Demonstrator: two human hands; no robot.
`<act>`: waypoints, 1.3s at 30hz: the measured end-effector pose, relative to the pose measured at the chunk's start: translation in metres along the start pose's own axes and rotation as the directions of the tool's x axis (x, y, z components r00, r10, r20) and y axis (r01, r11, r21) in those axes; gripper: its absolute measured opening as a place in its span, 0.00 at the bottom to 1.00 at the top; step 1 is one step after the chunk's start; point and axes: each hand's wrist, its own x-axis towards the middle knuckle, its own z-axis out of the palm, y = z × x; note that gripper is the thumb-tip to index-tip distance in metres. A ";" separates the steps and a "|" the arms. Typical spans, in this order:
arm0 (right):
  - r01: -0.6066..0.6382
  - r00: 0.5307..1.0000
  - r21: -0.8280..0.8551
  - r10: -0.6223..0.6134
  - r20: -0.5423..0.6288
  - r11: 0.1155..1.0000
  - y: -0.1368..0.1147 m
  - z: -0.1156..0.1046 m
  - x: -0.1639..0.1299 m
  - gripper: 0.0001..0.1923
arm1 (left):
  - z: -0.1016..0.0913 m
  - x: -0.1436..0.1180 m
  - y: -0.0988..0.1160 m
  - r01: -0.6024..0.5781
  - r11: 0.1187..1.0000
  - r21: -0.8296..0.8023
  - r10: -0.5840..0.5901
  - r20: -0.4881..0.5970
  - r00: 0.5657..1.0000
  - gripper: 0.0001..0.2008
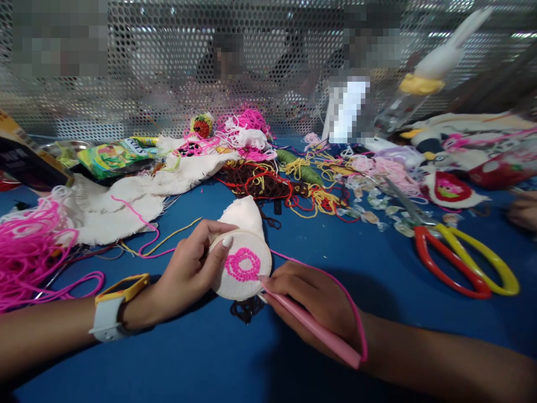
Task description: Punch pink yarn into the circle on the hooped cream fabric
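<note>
My left hand (pixel 201 254) grips the left rim of a small embroidery hoop (pixel 224 288), thumb on the front and fingers behind. White cloth (pixel 243 215) is stretched in the hoop and sticks out beyond its far edge. Bright pink loops (pixel 235 274) form a ring on the cloth around a bare centre. In my right hand (pixel 314 302) is a pink punch needle pen (pixel 316 330), its tip at the lower right of the stitched ring. Pink yarn (pixel 346 288) leaves the pen's back end, arcs over the right hand and passes behind the hoop.
Large scissors (pixel 447 260) with red and yellow handles lie to the right. Pink yarn (pixel 33 252) heaps at the left beside frayed white cloth (pixel 113 207). Tangled yarns (pixel 260 182), a snack bag (pixel 115 157) and wrapped candies (pixel 377 204) line the back. Another person's hand (pixel 524 210) shows at right.
</note>
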 end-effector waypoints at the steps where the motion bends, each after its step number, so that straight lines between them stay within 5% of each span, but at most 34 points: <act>1: -0.010 1.000 0.005 0.010 0.008 1.000 0.001 0.001 -0.001 0.03 | 0.000 0.000 0.000 0.001 1.000 0.004 -0.001 0.000 1.000 0.09; 24: -0.023 0.991 -0.003 0.023 -0.135 1.000 -0.016 -0.022 0.012 0.10 | 0.002 0.001 -0.006 0.026 0.999 0.023 -0.026 0.006 1.000 0.10; 33: -0.029 0.997 0.043 0.032 -0.065 0.999 -0.016 -0.023 0.014 0.09 | 0.001 0.001 -0.003 0.021 0.999 0.034 -0.021 0.005 1.000 0.10; 39: -0.096 0.984 0.013 0.097 -0.149 0.995 -0.015 -0.027 0.007 0.09 | 0.002 0.001 -0.004 0.057 0.998 0.014 -0.057 0.012 0.998 0.11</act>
